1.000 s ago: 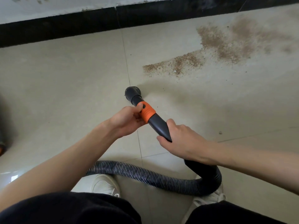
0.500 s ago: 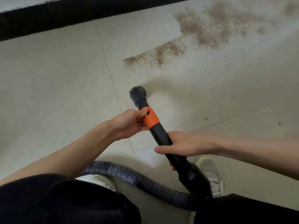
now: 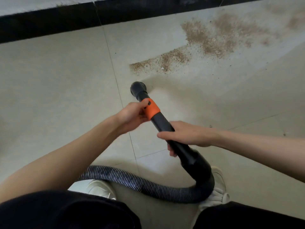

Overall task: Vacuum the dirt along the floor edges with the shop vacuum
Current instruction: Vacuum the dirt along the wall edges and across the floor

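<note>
Dirt [image 3: 206, 45] lies as a brown, sandy spread on the pale tiled floor [image 3: 49, 90], between the black baseboard [image 3: 49, 20] and the nozzle [image 3: 138, 89]; its nearest tongue ends just beyond the nozzle's round mouth, and the thicker patch runs off to the right of the nozzle, closer to the baseboard. The nozzle mouth is near the floor, but whether it touches cannot be told.

The left hand [image 3: 132, 116] curls around the orange collar [image 3: 151, 109] just behind the nozzle, thumb on top. The right hand [image 3: 186, 134] wraps the black wand [image 3: 162, 123] further back, fingers closed under it. Behind the right hand, the ribbed hose [image 3: 132, 179] loops back across the person's white shoes [image 3: 99, 187].

The step in hand looks to be the advance into the near tongue of dirt. To do it well, I judge the mouth should stay low and nearly flat to the tile, moving slowly enough for the grains to lift rather than scatter. Steering from the collar and pushing from the wand should give straight, overlapping passes, working from the near edge toward the baseboard. The hose loop sits tight by the feet, so some slack may be needed before reaching farther.
</note>
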A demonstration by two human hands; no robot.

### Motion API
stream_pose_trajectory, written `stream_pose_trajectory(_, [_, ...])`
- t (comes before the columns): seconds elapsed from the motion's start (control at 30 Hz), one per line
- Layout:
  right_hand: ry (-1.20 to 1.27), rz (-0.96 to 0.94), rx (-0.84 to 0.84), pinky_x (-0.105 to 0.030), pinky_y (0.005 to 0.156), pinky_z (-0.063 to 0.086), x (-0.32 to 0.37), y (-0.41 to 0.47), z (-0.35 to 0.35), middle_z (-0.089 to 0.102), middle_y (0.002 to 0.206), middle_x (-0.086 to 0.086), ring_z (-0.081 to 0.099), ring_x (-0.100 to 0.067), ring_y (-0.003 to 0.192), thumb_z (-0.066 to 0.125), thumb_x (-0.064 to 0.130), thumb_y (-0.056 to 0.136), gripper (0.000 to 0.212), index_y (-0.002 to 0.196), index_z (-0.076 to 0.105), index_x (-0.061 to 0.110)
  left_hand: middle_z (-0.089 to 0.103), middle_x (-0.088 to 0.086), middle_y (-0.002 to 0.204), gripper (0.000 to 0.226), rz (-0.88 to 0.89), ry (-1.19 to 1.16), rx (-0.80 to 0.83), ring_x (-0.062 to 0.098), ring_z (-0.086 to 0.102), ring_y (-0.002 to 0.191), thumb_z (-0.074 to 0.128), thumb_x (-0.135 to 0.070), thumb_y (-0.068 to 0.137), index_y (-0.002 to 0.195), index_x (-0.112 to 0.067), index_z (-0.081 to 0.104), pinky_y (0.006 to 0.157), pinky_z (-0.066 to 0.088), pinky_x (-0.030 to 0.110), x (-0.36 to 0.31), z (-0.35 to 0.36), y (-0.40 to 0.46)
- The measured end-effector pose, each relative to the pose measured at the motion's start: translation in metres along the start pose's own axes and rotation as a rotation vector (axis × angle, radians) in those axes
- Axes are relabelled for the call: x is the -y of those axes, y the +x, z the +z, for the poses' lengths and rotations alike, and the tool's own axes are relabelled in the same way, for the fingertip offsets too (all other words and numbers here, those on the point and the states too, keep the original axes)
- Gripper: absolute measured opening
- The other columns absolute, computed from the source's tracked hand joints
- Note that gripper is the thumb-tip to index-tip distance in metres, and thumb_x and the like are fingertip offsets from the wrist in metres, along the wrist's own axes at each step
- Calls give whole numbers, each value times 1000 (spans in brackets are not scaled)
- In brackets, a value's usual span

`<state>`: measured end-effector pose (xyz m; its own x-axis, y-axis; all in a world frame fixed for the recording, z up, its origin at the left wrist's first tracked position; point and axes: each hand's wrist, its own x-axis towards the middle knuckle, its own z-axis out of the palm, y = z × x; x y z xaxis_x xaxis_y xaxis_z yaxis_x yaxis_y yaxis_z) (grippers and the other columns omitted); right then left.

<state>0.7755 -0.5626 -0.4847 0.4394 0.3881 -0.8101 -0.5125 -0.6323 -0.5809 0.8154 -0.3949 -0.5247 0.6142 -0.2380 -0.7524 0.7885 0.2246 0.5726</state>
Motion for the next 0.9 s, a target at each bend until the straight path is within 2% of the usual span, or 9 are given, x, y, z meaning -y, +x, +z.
stream_pose_trajectory(0.1, [-172,-98,-138,-24,44,47,29,27,-10,59,69,-11,59,-18,46,53,29,96,24,84,39,12,55,8,86,21,79,-84,-123,16,58,75,41,-19,101,106,-1,50,61,55,23,-26,-13,14])
stream_pose_trajectory(0.2, [-288,-112,-220,-22,41,45,56,52,-15,60,69,-10,57,-16,41,54,32,94,26,89,41,10,56,11,88,34,133,-187,-247,19,59,75,41,-19,101,127,2,43,55,56,26,-43,-22,24])
stream_pose_trajectory(0.33, [-407,-137,-243,-30,49,51,75,73,-10,58,67,-9,60,-23,47,52,29,94,23,87,42,9,52,13,113,40,112,-278,-311,22,56,91,34,-26,103,136,-3,37,72,47,36,-51,-30,34])
stream_pose_trajectory(0.43, [-449,-127,-235,-31,53,53,78,77,-8,57,67,-7,60,-22,47,51,30,94,26,79,38,14,51,7,97,32,95,-307,-293,18,53,84,31,-27,103,126,-7,41,80,43,37,-50,-29,37])
stream_pose_trajectory(0.53, [-394,-130,-226,-27,51,50,71,66,-14,59,69,-7,60,-20,49,53,37,95,30,83,40,13,49,5,92,24,89,-329,-281,16,51,81,29,-25,102,108,-10,46,83,40,36,-48,-19,40])
stream_pose_trajectory(0.67, [-483,-160,-168,-31,67,48,45,40,-21,62,71,1,62,-18,71,55,50,91,34,85,42,19,47,5,87,26,51,-362,-273,15,49,78,31,-30,102,89,-14,47,69,45,28,-45,-16,46])
stream_pose_trajectory(0.77, [-459,-157,-180,-35,76,49,23,24,-23,65,86,-1,63,-20,84,56,52,89,36,97,47,18,50,6,86,27,30,-351,-299,15,50,74,32,-31,102,103,-11,50,64,46,28,-45,-18,46])
stream_pose_trajectory(0.83, [-445,-190,-226,-35,75,48,17,19,-23,65,90,-1,62,-20,84,54,51,90,36,106,48,19,50,6,86,31,19,-305,-320,17,51,74,34,-28,102,123,-10,46,67,46,31,-50,-16,44])
stream_pose_trajectory(0.9, [-468,-241,-263,-35,71,46,17,21,-23,62,87,1,59,-20,81,51,52,91,34,106,48,21,50,6,86,35,19,-248,-373,17,50,73,34,-24,101,132,-9,42,74,44,35,-57,-13,45])
